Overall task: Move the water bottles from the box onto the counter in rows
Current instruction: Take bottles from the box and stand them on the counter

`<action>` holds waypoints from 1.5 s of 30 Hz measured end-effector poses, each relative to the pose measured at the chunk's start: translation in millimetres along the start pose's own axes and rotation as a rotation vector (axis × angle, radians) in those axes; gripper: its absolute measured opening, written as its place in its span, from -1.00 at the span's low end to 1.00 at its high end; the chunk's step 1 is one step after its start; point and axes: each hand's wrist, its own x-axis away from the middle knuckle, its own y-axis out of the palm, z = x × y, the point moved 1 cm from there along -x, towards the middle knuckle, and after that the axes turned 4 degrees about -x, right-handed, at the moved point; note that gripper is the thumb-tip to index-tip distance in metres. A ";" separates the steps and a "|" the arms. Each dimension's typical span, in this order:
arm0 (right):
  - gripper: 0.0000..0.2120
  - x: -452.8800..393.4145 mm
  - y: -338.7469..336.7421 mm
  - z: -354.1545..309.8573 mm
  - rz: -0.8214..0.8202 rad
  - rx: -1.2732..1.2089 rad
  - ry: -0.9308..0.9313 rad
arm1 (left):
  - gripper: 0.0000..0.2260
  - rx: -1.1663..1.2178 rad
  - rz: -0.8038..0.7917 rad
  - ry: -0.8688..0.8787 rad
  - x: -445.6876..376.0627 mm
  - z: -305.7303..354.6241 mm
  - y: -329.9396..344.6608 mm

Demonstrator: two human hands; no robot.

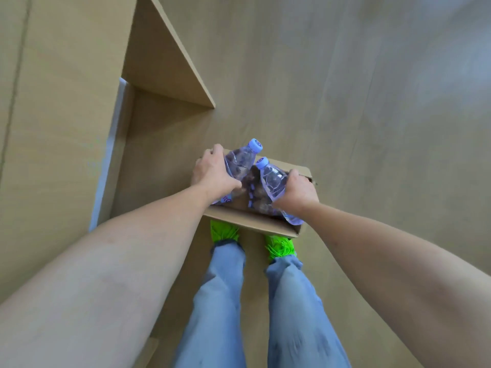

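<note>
Looking down at my arms | my left hand (212, 171) grips a clear water bottle (240, 159), cap tilted up and away | my right hand (297, 189) grips a second bottle (272, 179) just beside it | both over the open cardboard box (249, 217) on the wood floor (372, 102), by my green shoes (224, 232).

Clear bottles (240, 162), pale lilac caps (255, 145); brown cardboard box (249, 220); neon-green shoes (224, 232); light-blue jeans (218, 301).

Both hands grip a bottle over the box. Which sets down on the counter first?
Probably left: the left hand with its clear plastic bottle is nearer the wooden counter than the right hand.
</note>
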 end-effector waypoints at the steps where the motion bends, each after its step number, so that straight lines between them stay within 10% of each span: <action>1: -0.47 11.5 -16.2 -7.3 0.029 -0.041 0.002 | -0.36 0.011 0.026 0.007 10.6 8.0 -17.9; 22: -0.30 323.1 -265.8 -265.6 0.270 -0.312 -0.552 | -0.34 0.402 0.689 -0.072 306.4 23.9 -357.3; 45: -0.41 561.8 19.1 -455.6 0.029 -0.017 -1.006 | -0.41 0.598 1.043 -0.420 577.1 -329.8 -343.2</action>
